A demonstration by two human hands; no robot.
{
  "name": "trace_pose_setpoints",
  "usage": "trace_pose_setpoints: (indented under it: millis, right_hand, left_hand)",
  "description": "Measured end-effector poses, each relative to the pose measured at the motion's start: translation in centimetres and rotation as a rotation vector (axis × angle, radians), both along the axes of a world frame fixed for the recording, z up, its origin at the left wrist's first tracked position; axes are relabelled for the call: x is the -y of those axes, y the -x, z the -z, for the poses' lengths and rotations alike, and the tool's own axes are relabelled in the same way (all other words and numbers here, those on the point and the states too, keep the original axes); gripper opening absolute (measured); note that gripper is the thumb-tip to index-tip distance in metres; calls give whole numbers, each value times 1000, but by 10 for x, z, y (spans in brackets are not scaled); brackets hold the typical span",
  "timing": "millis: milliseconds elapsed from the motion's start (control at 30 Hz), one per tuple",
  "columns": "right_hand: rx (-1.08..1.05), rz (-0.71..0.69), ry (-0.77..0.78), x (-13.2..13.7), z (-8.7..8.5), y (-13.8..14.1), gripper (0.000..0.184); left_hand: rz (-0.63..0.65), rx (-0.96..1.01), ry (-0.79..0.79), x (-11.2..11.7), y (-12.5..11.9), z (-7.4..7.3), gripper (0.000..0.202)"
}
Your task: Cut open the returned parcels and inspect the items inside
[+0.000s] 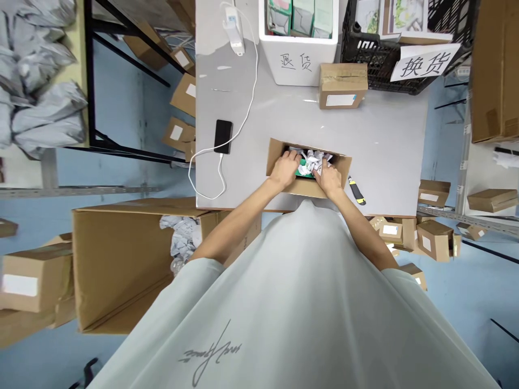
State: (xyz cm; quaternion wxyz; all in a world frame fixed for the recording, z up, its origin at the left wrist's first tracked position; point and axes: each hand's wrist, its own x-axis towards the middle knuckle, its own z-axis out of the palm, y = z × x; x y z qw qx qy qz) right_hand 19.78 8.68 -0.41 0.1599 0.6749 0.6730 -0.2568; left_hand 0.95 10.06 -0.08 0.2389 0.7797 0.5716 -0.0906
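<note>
An opened cardboard box (pixel 308 187) sits near the table's front edge with its flaps spread. Inside it, crumpled white paper (pixel 313 161) lies over a green item (pixel 302 168), which is only partly visible. My left hand (pixel 285 168) reaches in over the box's left side, its fingers curled beside the green item and the paper; what they grip is hidden. On the right, my right hand (pixel 330 177) is closed on the crumpled paper, thumb and fingers pressed into it. A yellow-and-black utility knife (pixel 357 191) lies on the table right of the box.
A black phone (pixel 223 136) with a white cable rests at left on the table (pixel 377 140). Toward the back stand a white foam bin (pixel 298 62), a closed carton (pixel 343 86) and a black crate (pixel 377 65). A large open carton (pixel 125 265) with crumpled paper stands at lower left.
</note>
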Motion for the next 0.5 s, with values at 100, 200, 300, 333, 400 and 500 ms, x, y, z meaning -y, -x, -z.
trace_pose_setpoints:
  millis: [100,200,300,333,400,500]
  right_hand:
    - [-36,2,0,-13,-6,5,64]
    - [-51,-30,48,-28,-9,15,56]
    - [-23,-62,163,-39,-8,24,50]
    - [-15,-68,190,-41,-8,26,50]
    - [-20,-73,205,-39,-9,26,51]
    - [-60,-75,182,-26,-16,22,63]
  left_hand:
    - [-40,-6,-5,8,17,-28,62]
    - [-71,18,-1,15,28,-49,62]
    - [-107,147,-28,19,34,-61,85]
    - [-126,193,-42,20,36,-64,92]
    - [-162,258,-61,23,42,-71,95]
    - [-209,296,-71,35,58,-93,83]
